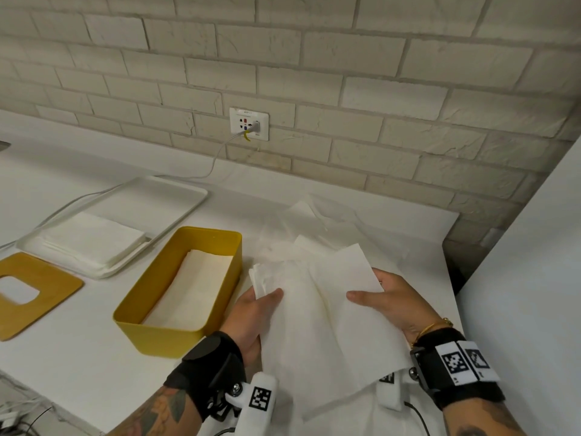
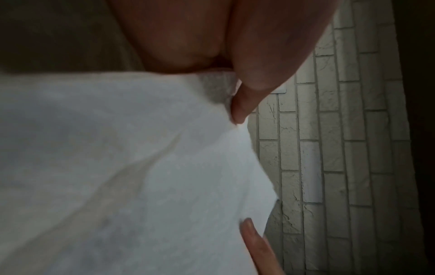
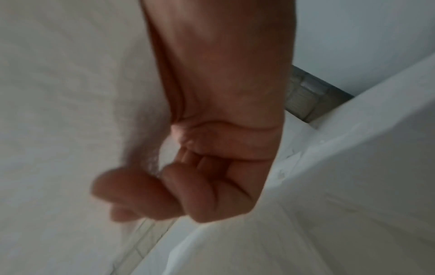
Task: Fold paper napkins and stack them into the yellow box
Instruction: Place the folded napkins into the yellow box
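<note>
Hanging above the surface (image 1: pixel 94 366), a white napkin (image 1: pixel 320 325) is held. It is pinched by the left grip (image 1: pixel 251 313) and right grip (image 1: pixel 386 300), right of the yellow box (image 1: pixel 151 335).

Both hands raised side by side: left hand (image 1: pixel 251 313) pinches napkin (image 1: pixel 317 313) with thumb on top; right hand (image 1: pixel 393 303) grips its opposite edge.

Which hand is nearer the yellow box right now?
Left. The left hand grips the napkin just beside the yellow box, at its right wall; the right hand holds the napkin's far side, farther away.
</note>
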{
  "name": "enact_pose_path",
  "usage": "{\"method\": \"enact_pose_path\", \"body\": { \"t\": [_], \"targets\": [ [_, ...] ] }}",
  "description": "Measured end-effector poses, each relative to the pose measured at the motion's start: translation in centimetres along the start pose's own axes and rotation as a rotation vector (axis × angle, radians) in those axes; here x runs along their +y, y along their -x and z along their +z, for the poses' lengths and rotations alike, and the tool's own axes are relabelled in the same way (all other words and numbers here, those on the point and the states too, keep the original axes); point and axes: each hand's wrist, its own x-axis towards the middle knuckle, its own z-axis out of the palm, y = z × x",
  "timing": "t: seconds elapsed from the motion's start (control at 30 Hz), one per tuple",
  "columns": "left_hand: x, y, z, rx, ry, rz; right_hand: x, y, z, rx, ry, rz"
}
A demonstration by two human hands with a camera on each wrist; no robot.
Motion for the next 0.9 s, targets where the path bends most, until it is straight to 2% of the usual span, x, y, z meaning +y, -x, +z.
{"method": "enact_pose_path", "body": {
  "t": [0.1,0.17,0.3,0.43,0.47,0.5,0.57,0.6,0.63,0.73,0.9],
  "targets": [
    [0.2,-0.1,0.2,0.026,0.012,0.002,-0.5,0.0,0.5,-0.038,0.081,0.022],
    [0.3,0.0,0.2,0.044,0.029,0.005,-1.1,0.3,0.5,-0.080,0.218,0.033],
    [0.3,0.1,0.3,0.063,0.036,-0.024,-1.9,1.3,2.0,-0.085,0.422,-0.028],
    [0.4,0.2,0.6,0.015,0.047,-0.020,-2.5,2.5,5.4,-0.397,0.416,-0.038],
    [0.6,0.3,0.5,-0.004,0.033,0.001,-2.5,2.5,5.6,-0.386,0.345,-0.057],
    [0.7,0.5,0.5,-0.018,0.028,0.023,-2.5,2.2,5.5,-0.287,0.276,-0.080],
    [0.9,0.7,0.3,-0.015,0.028,0.056,-1.9,1.2,4.5,0.024,0.220,-0.078],
    [0.9,0.7,0.2,-0.009,0.031,0.065,-1.7,1.0,4.1,0.112,0.204,-0.054],
    [0.9,0.8,0.2,-0.008,0.037,0.072,-1.3,0.8,3.9,0.120,0.169,-0.014],
    [1.0,1.0,0.7,-0.036,0.034,0.045,0.0,0.7,4.3,-0.039,0.006,0.094],
    [1.6,1.5,1.3,0.001,0.127,0.031,1.2,0.3,5.2,0.019,-0.133,0.098]
  ]
}}
